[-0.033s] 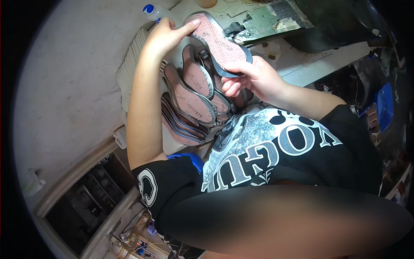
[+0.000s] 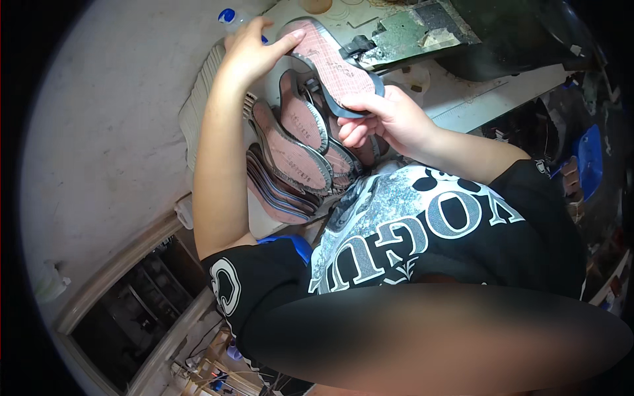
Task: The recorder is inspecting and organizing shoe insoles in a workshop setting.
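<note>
A shoe insole (image 2: 333, 63) with a pink, fine-lined face and a dark rim is held up, tilted, above a pile of similar pieces. My right hand (image 2: 393, 119) grips its lower right end, thumb on the pink face and fingers curled underneath. At the upper left end, my left hand (image 2: 251, 56) lays its thumb on the insole, while its other fingers are spread away from the edge. Below, several pink insoles (image 2: 290, 155) with notched dark rims overlap one another. Beside them is a neat stack (image 2: 281, 191) of layered insoles.
A bottle with a blue cap (image 2: 228, 16) is beyond my left hand. A green, worn machine plate (image 2: 422, 33) with a black knob (image 2: 358, 46) stands at the far side of the white table (image 2: 475, 99). A pale wall (image 2: 119, 99) runs along the left.
The fingers of my left hand have lifted and spread. The insole has shifted slightly left; my right hand keeps its grip.
</note>
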